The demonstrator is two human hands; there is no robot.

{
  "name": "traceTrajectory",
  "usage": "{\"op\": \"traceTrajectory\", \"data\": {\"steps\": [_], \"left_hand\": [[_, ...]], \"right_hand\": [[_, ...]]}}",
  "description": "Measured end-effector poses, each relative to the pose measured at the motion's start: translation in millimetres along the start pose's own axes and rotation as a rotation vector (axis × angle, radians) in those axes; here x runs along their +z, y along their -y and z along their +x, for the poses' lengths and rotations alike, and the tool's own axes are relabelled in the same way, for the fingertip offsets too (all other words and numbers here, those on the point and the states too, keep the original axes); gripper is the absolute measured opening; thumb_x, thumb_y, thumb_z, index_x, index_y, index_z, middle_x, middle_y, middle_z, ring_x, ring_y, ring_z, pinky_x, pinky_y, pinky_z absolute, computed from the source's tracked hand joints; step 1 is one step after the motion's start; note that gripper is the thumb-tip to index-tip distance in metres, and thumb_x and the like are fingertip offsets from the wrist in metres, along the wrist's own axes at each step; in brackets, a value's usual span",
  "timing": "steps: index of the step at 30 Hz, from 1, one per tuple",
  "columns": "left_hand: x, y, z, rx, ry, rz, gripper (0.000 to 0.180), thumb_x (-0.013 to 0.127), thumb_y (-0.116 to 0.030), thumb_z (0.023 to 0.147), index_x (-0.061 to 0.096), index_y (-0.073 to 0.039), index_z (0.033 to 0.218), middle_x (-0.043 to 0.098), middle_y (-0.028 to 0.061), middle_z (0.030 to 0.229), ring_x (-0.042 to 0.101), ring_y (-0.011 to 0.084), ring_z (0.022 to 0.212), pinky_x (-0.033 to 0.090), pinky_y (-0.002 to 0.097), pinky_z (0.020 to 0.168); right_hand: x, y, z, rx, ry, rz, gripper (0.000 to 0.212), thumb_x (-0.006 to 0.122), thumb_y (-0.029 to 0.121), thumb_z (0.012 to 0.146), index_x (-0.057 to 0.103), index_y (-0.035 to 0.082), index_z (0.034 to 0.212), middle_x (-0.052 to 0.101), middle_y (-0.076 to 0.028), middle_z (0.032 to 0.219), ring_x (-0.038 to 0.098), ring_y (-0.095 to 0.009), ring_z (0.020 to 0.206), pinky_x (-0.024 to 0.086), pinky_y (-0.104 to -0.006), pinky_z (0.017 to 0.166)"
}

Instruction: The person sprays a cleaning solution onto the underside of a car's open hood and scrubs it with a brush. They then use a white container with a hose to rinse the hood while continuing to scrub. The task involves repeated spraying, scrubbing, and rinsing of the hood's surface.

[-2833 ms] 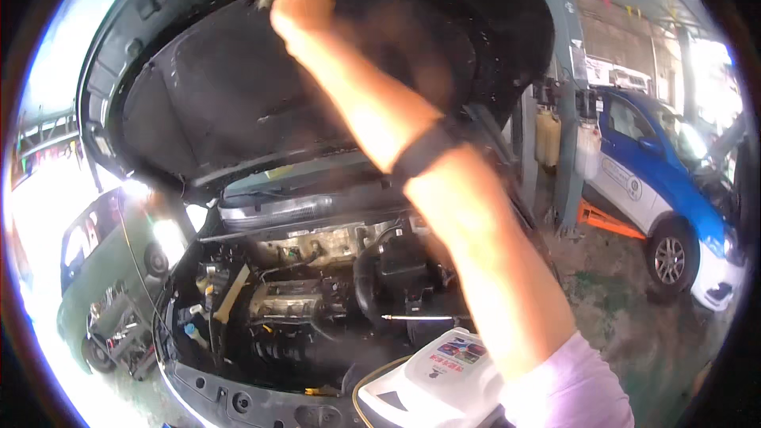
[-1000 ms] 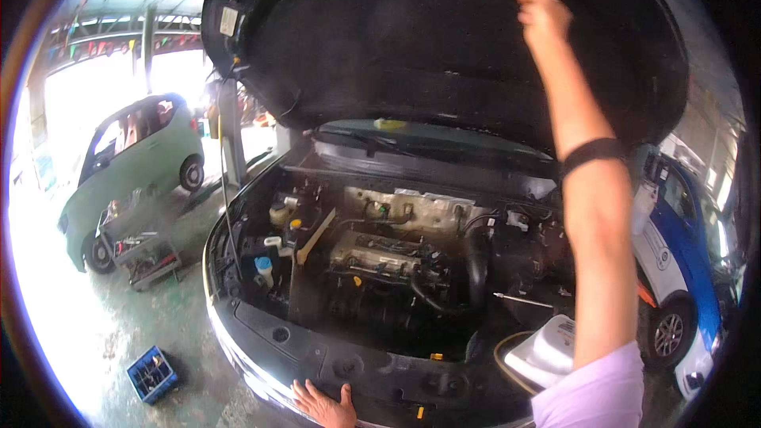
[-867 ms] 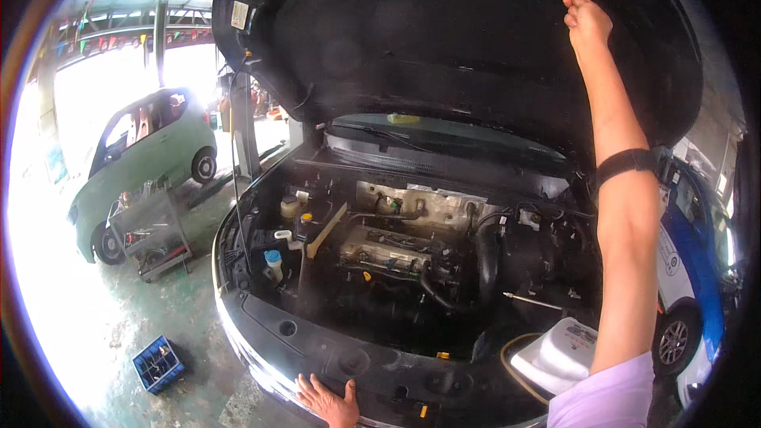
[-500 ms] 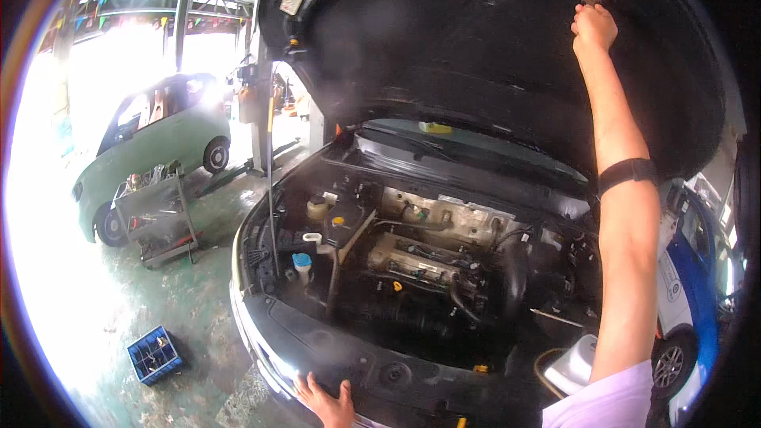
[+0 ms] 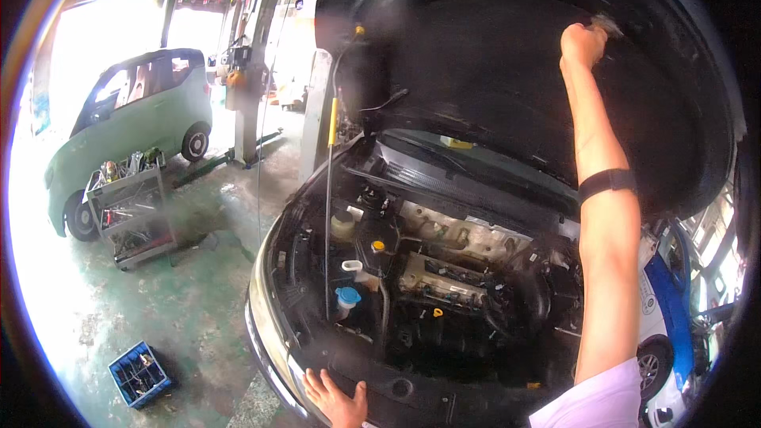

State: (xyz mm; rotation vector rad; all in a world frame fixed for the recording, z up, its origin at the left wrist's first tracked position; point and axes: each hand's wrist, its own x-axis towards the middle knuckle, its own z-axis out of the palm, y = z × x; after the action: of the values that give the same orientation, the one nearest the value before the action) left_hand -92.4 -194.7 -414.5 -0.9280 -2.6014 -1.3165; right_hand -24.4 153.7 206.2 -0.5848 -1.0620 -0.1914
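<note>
The raised hood of a car shows its black underside above the engine bay. My right hand is up against this underside, its fingers closed. A small grey-brown patch shows beside the fingertips; whether it is held or belongs to the hood, I cannot tell. My left hand rests with fingers spread on the car's front edge. Between the arms lies the engine, with a yellow dipstick ring in front. A blue-capped filler neck and a yellow cap are at the left.
A thin prop rod with a yellow sleeve stands at the bay's left side. On the floor to the left is a blue crate. Beyond it stand a tool cart, a pale green car and a lift post. A blue-and-white car is at right.
The view has shifted, so the engine bay sits farther right. My right hand is slightly lower in the picture, still at the hood's underside. My left hand stays on the front edge.
</note>
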Motion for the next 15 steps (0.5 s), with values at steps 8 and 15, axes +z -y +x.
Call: {"op": "traceTrajectory", "data": {"steps": [8,15], "left_hand": [[-8.9,-1.3,14.4,-0.050,0.044,-0.039,0.079,0.073,-0.042,0.072,0.044,0.002,0.130,0.030,0.0296,0.141,0.028,0.0489,0.129,0.026,0.0575,0.105],[-8.5,-3.3,18.6,-0.038,0.014,-0.050,0.079,0.074,-0.043,0.071,0.044,0.001,0.130,0.033,0.0293,0.139,0.029,0.0487,0.129,0.028,0.0575,0.104]], "right_hand": [[136.4,24.6,-145.5,-0.201,0.249,-0.014,0.034,0.052,0.011,0.078,0.058,-0.002,0.109,0.063,-0.025,0.100,0.060,-0.042,0.098,0.046,-0.0452,0.089],[167.5,14.4,-212.2,-0.139,0.549,0.171,0.030,0.052,0.004,0.076,0.065,0.000,0.103,0.064,-0.024,0.100,0.061,-0.038,0.100,0.048,-0.0414,0.090]]}}
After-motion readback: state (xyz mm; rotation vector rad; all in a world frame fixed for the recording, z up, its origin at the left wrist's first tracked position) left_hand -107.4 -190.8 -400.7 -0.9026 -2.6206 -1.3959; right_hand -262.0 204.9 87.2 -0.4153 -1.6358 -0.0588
